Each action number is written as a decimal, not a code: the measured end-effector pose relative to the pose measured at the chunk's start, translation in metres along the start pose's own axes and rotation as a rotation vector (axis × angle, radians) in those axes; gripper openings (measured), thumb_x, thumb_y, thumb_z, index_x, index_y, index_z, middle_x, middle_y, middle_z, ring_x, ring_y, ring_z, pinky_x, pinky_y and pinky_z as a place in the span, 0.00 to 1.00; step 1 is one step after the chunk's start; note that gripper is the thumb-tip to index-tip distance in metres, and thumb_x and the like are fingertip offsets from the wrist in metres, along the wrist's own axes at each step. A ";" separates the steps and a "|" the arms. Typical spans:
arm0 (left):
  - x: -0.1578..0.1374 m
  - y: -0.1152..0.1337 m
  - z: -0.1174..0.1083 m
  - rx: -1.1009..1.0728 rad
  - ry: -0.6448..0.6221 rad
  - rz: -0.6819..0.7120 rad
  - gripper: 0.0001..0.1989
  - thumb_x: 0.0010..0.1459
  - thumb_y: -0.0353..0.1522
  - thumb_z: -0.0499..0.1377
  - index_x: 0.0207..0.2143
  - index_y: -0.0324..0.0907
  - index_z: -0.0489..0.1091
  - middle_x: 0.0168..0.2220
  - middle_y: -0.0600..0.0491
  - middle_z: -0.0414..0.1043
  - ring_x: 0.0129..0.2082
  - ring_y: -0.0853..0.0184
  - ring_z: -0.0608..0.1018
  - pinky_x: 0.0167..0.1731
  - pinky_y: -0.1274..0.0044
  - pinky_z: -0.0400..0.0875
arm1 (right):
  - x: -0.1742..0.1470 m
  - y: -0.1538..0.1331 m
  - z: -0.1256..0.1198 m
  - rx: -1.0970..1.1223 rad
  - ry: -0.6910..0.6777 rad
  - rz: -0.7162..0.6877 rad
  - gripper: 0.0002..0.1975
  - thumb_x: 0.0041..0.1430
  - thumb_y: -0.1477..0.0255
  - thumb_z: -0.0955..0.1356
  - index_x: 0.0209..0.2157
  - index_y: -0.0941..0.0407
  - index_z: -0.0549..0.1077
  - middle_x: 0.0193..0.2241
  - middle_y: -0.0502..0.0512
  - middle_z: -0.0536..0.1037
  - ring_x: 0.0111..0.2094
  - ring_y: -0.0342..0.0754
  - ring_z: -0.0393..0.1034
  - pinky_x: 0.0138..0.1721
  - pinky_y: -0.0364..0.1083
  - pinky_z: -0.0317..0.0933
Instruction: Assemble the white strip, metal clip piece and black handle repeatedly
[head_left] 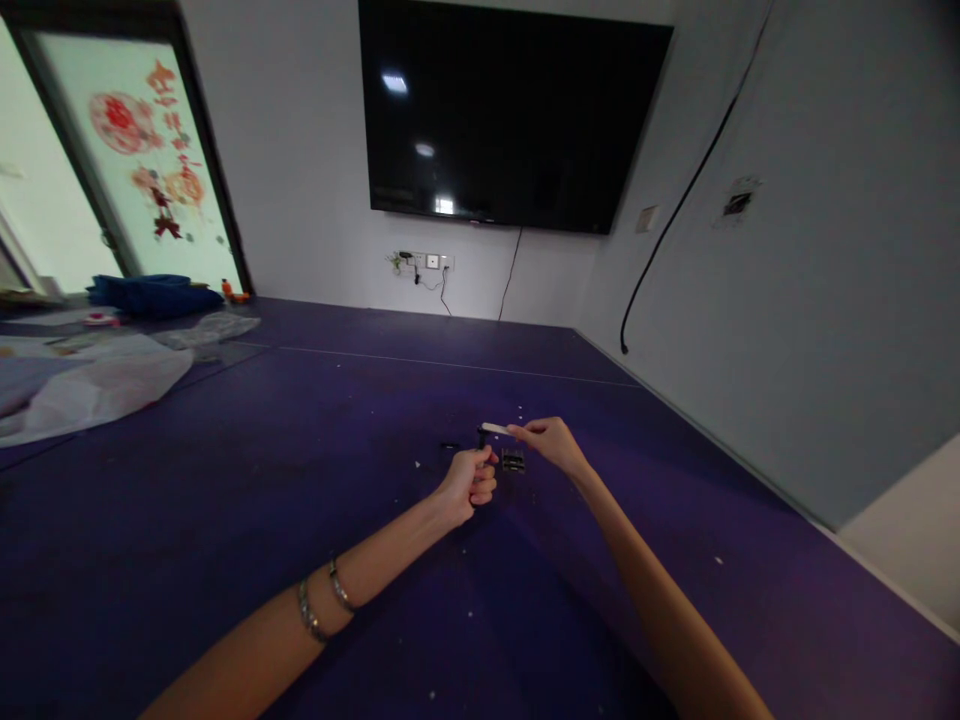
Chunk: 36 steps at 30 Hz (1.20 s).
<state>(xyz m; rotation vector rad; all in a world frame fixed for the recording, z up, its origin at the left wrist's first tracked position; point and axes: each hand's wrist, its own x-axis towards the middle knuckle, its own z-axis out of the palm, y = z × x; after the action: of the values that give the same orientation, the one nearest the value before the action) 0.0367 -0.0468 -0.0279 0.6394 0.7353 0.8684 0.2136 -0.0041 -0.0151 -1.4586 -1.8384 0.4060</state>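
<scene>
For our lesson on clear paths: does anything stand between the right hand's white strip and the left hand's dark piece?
Nothing visible does: the white strip in the right hand appears to meet the dark piece in the left hand.

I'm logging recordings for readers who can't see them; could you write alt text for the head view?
A person's left hand grips a small dark piece while the right hand holds a slim white strip up to it, over a purple surface. A small dark object lies near the hands; beyond, a large dark screen hangs on the wall.
</scene>
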 end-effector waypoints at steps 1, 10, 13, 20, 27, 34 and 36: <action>0.000 0.000 0.000 -0.001 0.001 -0.004 0.11 0.61 0.31 0.44 0.25 0.39 0.58 0.11 0.65 0.43 0.08 0.81 0.45 0.10 0.84 0.33 | 0.000 0.000 -0.001 -0.009 0.023 0.002 0.28 0.45 0.47 0.63 0.19 0.59 0.75 0.12 0.49 0.65 0.16 0.39 0.55 0.18 0.41 0.43; -0.002 0.000 0.002 0.008 -0.007 0.005 0.12 0.61 0.31 0.44 0.25 0.39 0.58 0.11 0.65 0.43 0.07 0.81 0.45 0.10 0.84 0.32 | -0.002 -0.004 -0.001 -0.005 0.056 -0.054 0.28 0.46 0.48 0.62 0.20 0.59 0.76 0.13 0.49 0.67 0.17 0.39 0.56 0.18 0.40 0.44; -0.002 -0.001 0.003 0.021 -0.014 0.012 0.12 0.61 0.31 0.45 0.25 0.39 0.58 0.11 0.65 0.43 0.08 0.81 0.45 0.10 0.84 0.33 | -0.003 -0.005 -0.002 -0.015 0.062 -0.063 0.28 0.47 0.48 0.62 0.21 0.59 0.76 0.14 0.50 0.68 0.17 0.40 0.57 0.18 0.40 0.45; -0.002 -0.002 0.003 0.059 -0.013 0.015 0.11 0.60 0.32 0.46 0.25 0.39 0.59 0.11 0.65 0.44 0.08 0.81 0.45 0.10 0.84 0.33 | -0.003 -0.007 -0.002 -0.060 0.111 -0.012 0.26 0.46 0.48 0.63 0.22 0.57 0.77 0.15 0.52 0.70 0.18 0.42 0.60 0.19 0.41 0.45; -0.002 -0.003 0.002 0.073 -0.045 0.048 0.11 0.60 0.33 0.47 0.25 0.39 0.59 0.12 0.65 0.44 0.08 0.81 0.45 0.10 0.84 0.33 | -0.001 -0.003 -0.004 0.031 -0.008 -0.034 0.27 0.46 0.48 0.64 0.20 0.59 0.76 0.13 0.49 0.66 0.16 0.39 0.54 0.18 0.41 0.42; -0.002 -0.001 0.000 0.071 -0.052 0.105 0.10 0.58 0.33 0.48 0.25 0.40 0.59 0.12 0.65 0.43 0.08 0.81 0.45 0.10 0.84 0.34 | -0.001 -0.002 -0.004 0.168 -0.069 -0.020 0.26 0.46 0.49 0.64 0.18 0.60 0.73 0.13 0.48 0.65 0.16 0.38 0.53 0.19 0.40 0.45; -0.002 -0.001 0.000 0.069 -0.058 0.102 0.10 0.59 0.33 0.48 0.26 0.40 0.59 0.12 0.65 0.43 0.08 0.80 0.45 0.10 0.84 0.34 | -0.001 -0.002 -0.004 0.159 -0.070 -0.008 0.26 0.45 0.49 0.65 0.17 0.60 0.73 0.12 0.48 0.64 0.16 0.38 0.52 0.18 0.40 0.44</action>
<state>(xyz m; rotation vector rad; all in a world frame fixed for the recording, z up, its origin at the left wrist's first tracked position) 0.0362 -0.0487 -0.0285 0.7659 0.6871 0.9173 0.2151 -0.0067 -0.0119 -1.3435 -1.8217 0.5924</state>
